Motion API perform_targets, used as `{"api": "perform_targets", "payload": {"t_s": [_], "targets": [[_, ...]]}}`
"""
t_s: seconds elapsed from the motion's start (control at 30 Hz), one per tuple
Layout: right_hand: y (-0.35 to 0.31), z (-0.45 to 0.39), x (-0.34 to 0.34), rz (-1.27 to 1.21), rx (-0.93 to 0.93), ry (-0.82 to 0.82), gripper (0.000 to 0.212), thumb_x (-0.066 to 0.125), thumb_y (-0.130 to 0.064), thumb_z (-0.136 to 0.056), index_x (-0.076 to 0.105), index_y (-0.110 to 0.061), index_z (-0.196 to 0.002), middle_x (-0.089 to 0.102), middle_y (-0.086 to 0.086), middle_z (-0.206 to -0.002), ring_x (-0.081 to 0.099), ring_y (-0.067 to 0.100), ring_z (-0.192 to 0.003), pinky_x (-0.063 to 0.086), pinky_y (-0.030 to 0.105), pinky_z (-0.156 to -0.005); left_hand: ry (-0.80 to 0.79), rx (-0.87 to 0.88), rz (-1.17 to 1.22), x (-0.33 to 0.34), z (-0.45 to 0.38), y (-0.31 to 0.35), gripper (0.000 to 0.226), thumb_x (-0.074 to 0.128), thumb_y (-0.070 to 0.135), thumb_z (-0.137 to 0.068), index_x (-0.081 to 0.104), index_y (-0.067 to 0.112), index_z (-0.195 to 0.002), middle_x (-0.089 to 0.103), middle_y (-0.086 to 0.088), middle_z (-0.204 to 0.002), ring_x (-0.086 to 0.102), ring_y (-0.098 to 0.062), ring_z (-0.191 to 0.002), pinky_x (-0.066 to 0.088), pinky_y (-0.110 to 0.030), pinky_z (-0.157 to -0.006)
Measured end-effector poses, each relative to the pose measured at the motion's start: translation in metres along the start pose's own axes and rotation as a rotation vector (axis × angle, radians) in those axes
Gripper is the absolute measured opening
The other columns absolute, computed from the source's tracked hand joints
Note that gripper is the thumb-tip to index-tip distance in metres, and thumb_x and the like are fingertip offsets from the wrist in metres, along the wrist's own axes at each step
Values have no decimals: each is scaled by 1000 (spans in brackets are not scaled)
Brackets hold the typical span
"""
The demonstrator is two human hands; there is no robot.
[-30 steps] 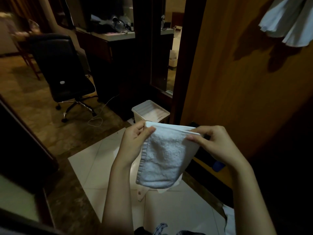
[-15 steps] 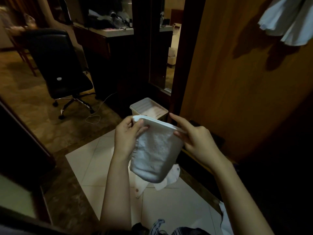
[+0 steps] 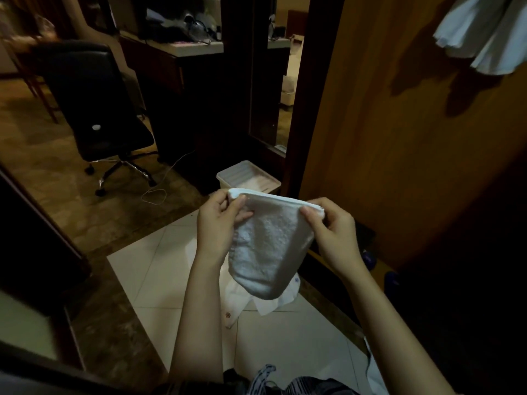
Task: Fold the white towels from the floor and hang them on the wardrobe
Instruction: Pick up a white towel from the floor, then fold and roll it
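A small white terry towel (image 3: 268, 246) hangs folded in front of me, its top edge stretched between both hands. My left hand (image 3: 216, 223) pinches the towel's upper left corner. My right hand (image 3: 330, 232) pinches the upper right corner. Below it on the white floor tiles lies more white cloth (image 3: 268, 302), partly hidden by the towel. The orange-brown wardrobe panel (image 3: 399, 132) stands to the right, and white cloths (image 3: 479, 32) hang at its top right.
A white plastic bin (image 3: 248, 179) stands on the floor just beyond the towel, beside a dark door frame (image 3: 316, 81). A black office chair (image 3: 97, 109) and a dark desk (image 3: 176, 69) stand at the left. A white cable (image 3: 155, 195) loops on the brown floor.
My right hand has shifted from open fingers beside the towel to pinching its upper right corner. The towel's top edge is drawn wider again.
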State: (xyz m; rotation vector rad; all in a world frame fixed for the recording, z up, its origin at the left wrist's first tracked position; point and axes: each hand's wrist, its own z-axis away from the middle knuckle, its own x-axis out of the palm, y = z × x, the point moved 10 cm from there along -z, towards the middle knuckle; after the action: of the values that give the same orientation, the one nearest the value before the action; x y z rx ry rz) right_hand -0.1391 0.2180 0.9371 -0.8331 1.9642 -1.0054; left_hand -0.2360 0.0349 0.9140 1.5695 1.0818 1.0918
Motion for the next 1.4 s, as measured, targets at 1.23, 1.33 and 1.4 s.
{"api": "perform_targets", "payload": {"t_s": [1.23, 1.33, 1.4], "targets": [[-61, -8, 47, 845, -521, -723, 19, 66, -33, -87, 70, -25, -104, 65, -7, -100, 61, 11, -92, 49, 32, -72, -220, -118, 97, 32, 8, -8, 9, 58, 3, -91, 66, 6, -92, 74, -9, -84, 71, -19, -85, 57, -21, -68], [-58, -25, 29, 730, -425, -546, 26, 69, -42, -81, 74, -21, -95, 56, -9, -91, 56, 8, -80, 42, 24, -63, -238, -89, 87, 38, 10, -2, 10, 57, 4, -91, 66, 7, -95, 75, -3, -85, 72, -15, -83, 54, -18, -66], [-53, -31, 22, 641, -337, -490, 35, 65, -50, -77, 74, -20, -91, 54, -12, -91, 53, 4, -79, 43, 22, -64, -245, -80, 50, 43, 10, -2, 11, 58, 6, -91, 66, 11, -96, 75, 1, -86, 71, -11, -82, 53, -16, -66]]}}
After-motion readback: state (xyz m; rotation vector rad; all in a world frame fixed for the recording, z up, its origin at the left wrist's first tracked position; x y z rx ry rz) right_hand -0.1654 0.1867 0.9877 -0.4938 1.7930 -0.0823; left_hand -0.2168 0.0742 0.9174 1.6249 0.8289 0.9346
